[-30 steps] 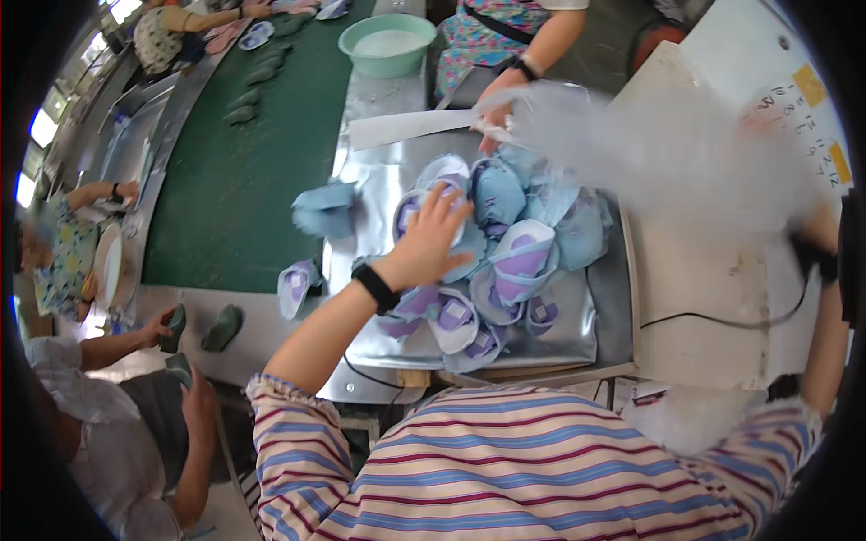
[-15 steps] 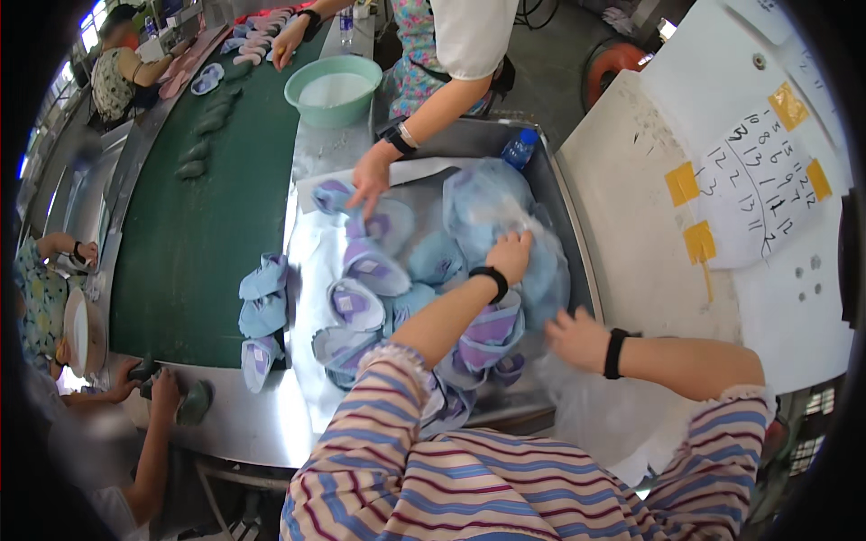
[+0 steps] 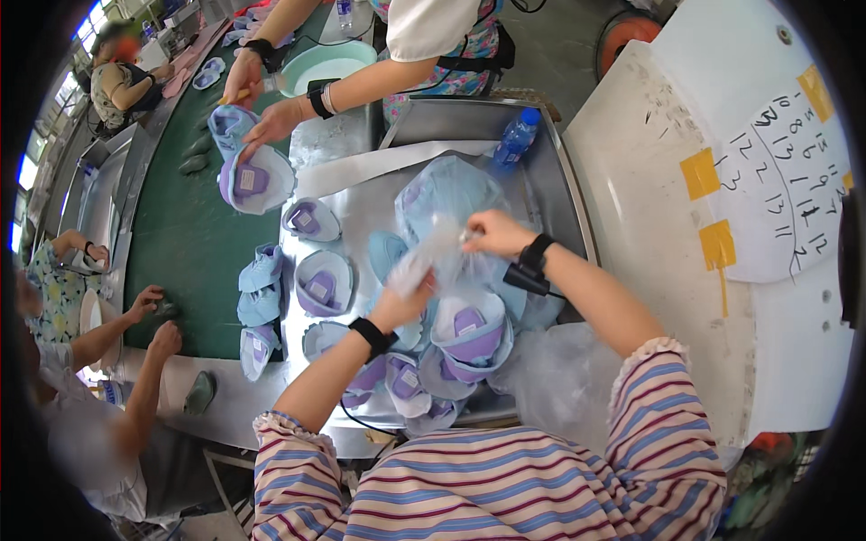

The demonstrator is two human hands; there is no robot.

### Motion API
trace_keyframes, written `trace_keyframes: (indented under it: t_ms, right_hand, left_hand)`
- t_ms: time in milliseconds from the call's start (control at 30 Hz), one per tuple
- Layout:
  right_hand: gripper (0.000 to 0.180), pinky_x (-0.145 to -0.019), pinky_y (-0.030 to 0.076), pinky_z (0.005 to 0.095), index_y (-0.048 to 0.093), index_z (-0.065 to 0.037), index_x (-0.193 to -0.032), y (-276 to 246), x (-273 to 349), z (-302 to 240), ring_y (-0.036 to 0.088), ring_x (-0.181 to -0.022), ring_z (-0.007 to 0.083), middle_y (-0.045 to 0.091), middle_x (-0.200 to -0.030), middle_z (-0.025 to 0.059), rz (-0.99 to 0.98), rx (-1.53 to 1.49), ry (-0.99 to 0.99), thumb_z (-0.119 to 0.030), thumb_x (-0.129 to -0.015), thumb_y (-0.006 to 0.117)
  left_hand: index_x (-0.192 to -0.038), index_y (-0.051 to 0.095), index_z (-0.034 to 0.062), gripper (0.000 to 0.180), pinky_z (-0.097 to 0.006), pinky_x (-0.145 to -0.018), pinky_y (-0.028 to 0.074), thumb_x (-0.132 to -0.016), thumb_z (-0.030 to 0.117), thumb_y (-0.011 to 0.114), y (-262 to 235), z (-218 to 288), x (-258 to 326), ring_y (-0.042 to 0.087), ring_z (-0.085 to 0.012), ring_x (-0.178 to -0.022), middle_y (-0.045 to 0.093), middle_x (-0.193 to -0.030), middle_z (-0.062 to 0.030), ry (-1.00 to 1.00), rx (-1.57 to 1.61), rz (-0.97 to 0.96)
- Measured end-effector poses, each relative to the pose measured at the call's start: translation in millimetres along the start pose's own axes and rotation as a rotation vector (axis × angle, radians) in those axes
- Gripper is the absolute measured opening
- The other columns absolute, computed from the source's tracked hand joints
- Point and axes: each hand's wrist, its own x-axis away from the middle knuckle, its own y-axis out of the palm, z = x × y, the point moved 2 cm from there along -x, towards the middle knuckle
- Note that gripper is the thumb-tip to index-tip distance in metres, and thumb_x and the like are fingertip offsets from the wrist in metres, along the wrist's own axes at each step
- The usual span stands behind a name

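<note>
Both of my hands are at the gathered mouth of a clear plastic bag (image 3: 451, 194), through which light blue pieces show. My left hand (image 3: 403, 305), slightly blurred, grips the bunched film on the left. Higher up and to the right, my right hand (image 3: 499, 233) pinches the film between thumb and fingers. Near my left wrist lie light blue and purple shoe uppers, among them a stacked pair of uppers (image 3: 469, 338) and a white-rimmed upper (image 3: 406, 386). Another upper (image 3: 323, 283) rests farther left on the metal table.
Across the table, a co-worker's hands (image 3: 271, 122) hold shoe uppers (image 3: 257, 180) and a brush-like tool. A blue bottle (image 3: 517, 137) stands in the tray's far corner. Beyond are a green basin (image 3: 327, 65) and a green belt (image 3: 194, 234). A white board (image 3: 649, 270) borders the right.
My left hand has moved left and toward me with bag film; my right hand has risen onto the bag's mouth. The co-worker has lifted uppers over the belt.
</note>
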Motion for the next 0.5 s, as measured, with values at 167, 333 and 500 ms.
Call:
trace_keyframes:
  t_ms: [167, 333, 500]
  right_hand:
    - [0.033, -0.070, 0.046, 0.0371, 0.057, 0.001, -0.089, -16, 27, -14, 0.058, -0.075, 0.0292, 0.061, -0.080, 0.0115, 0.274, -0.073, -0.259, -0.021, -0.069, 0.071]
    - [0.024, -0.067, 0.044, 0.0414, 0.055, -0.001, -0.086, -6, 41, 1, 0.055, -0.072, 0.0364, 0.058, -0.076, 0.0165, 0.306, -0.177, -0.063, -0.022, -0.077, 0.063]
    - [0.022, -0.063, 0.043, 0.0416, 0.056, 0.000, -0.089, -16, 54, 19, 0.055, -0.070, 0.0372, 0.059, -0.077, 0.0192, 0.532, 0.000, 0.000, -0.021, -0.080, 0.057]
  left_hand:
    - [-0.107, 0.058, 0.0037, 0.031, -0.035, -0.067, 0.049, -0.077, 0.011, 0.062, -23, 36, -71, 0.060, -0.0287, -0.083, 0.059, -0.091, -0.0142, -0.053, 0.035, 0.023]
    - [-0.088, 0.064, 0.0023, 0.013, -0.035, -0.064, 0.046, -0.083, 0.013, 0.060, -41, 57, -130, 0.061, -0.0240, -0.071, 0.064, -0.079, -0.0098, 0.413, -0.777, -0.082]
    - [-0.105, 0.057, 0.0003, 0.023, -0.030, -0.071, 0.049, -0.089, 0.016, 0.052, -114, 169, -187, 0.062, -0.0160, -0.086, 0.059, -0.099, -0.0091, 0.016, 0.097, 0.024]
